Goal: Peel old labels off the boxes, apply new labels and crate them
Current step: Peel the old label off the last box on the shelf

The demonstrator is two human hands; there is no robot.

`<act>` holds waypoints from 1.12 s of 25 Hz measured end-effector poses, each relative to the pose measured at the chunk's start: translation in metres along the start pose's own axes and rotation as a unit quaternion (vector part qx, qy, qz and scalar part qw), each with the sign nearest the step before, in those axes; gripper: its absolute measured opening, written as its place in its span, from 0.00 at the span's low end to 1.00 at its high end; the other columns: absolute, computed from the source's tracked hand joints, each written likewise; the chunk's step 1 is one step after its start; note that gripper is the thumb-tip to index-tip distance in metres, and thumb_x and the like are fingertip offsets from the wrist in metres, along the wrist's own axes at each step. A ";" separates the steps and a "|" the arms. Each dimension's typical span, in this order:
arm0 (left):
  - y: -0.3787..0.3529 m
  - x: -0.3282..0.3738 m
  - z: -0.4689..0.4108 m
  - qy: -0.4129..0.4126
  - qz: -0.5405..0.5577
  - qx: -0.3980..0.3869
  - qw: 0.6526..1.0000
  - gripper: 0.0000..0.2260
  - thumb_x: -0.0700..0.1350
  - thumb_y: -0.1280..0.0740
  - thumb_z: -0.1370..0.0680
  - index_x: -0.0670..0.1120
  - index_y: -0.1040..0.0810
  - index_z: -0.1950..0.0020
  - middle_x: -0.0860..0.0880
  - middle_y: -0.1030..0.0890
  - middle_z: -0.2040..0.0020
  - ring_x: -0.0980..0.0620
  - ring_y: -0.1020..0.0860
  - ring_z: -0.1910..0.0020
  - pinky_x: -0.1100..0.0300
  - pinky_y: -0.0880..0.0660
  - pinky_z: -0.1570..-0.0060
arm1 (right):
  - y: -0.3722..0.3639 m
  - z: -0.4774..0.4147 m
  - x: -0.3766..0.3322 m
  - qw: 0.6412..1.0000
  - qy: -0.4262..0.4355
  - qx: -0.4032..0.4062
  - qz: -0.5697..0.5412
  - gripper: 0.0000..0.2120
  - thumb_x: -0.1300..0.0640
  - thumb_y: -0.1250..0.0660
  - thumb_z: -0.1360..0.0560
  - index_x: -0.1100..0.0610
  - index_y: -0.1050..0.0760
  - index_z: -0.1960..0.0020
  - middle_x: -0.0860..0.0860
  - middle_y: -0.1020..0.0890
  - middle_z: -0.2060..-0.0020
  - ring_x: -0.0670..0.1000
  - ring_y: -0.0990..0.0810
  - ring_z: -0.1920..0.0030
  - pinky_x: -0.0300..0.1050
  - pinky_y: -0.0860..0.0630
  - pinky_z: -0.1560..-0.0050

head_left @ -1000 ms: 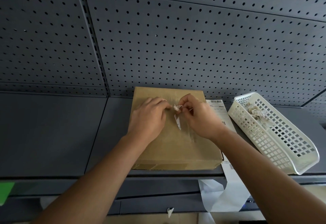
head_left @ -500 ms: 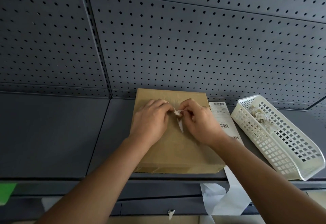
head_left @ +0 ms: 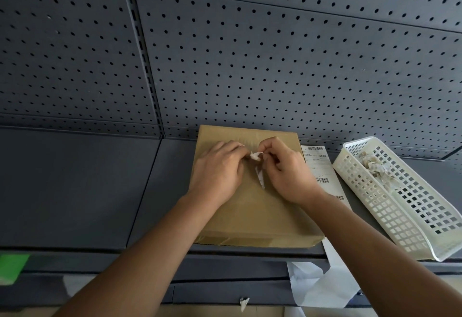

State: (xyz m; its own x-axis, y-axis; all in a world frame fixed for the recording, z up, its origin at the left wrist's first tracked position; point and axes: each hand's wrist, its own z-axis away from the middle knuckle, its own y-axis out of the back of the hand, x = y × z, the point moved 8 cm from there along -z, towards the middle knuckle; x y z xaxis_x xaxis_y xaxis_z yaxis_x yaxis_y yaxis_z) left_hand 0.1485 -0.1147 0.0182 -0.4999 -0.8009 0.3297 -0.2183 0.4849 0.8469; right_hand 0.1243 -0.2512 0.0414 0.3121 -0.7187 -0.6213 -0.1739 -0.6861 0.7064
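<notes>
left hand (head_left: 217, 171), right hand (head_left: 287, 174) drawn closer over flat brown cardboard box (head_left: 262, 216), both pinching torn white label scrap (head_left: 255, 156), now bunched. old label nearly off; white lattice plastic basket (head_left: 412, 216) likely next.

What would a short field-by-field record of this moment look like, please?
Surface: grey shelf, pegboard behind
Box: flat cardboard box lying on the shelf
Left hand: pinches the old label scrap on the box top
Right hand: pinches the same scrap from the other side
Old label: partly peeled, a white strip trails from the fingers
Label sheet: printed with barcodes, on the shelf right of the box
Basket: white basket at right, paper scraps inside
</notes>
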 end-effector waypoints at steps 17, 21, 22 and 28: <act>0.000 0.000 0.000 0.000 0.004 -0.009 1.000 0.10 0.41 0.35 0.22 0.54 0.19 0.45 0.59 0.20 0.44 0.55 0.24 0.43 0.58 0.25 0.51 | -0.003 0.000 0.000 0.999 -0.023 -0.025 -0.023 0.10 0.71 0.41 0.25 0.58 0.27 0.52 0.48 0.19 0.69 0.41 0.24 0.67 0.27 0.34 0.65; 0.000 -0.001 0.001 -0.002 0.005 -0.008 1.000 0.10 0.42 0.35 0.22 0.54 0.19 0.45 0.59 0.20 0.44 0.56 0.24 0.43 0.58 0.24 0.51 | -0.010 0.001 -0.002 0.999 -0.003 -0.048 -0.013 0.10 0.70 0.41 0.26 0.56 0.27 0.55 0.47 0.20 0.71 0.45 0.24 0.69 0.32 0.32 0.65; 0.000 0.000 0.001 -0.005 0.005 -0.008 1.000 0.10 0.42 0.34 0.21 0.54 0.19 0.45 0.59 0.20 0.44 0.56 0.24 0.43 0.58 0.24 0.52 | -0.009 0.002 0.001 0.999 -0.009 -0.047 -0.019 0.10 0.69 0.40 0.26 0.55 0.27 0.55 0.48 0.19 0.71 0.46 0.23 0.69 0.34 0.30 0.65; 0.001 -0.001 0.002 0.006 0.005 -0.003 1.000 0.10 0.42 0.35 0.22 0.54 0.18 0.46 0.59 0.20 0.45 0.56 0.24 0.44 0.58 0.24 0.53 | 0.003 0.000 0.010 0.999 -0.038 -0.027 -0.021 0.11 0.65 0.34 0.26 0.52 0.28 0.49 0.47 0.19 0.61 0.45 0.21 0.63 0.33 0.28 0.62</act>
State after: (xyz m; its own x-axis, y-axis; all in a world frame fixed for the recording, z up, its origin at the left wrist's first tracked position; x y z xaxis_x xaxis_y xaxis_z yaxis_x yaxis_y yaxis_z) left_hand 0.1475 -0.1123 0.0181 -0.4917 -0.8003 0.3431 -0.2076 0.4904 0.8464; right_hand 0.1272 -0.2604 0.0368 0.2452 -0.6980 -0.6728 -0.1104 -0.7096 0.6959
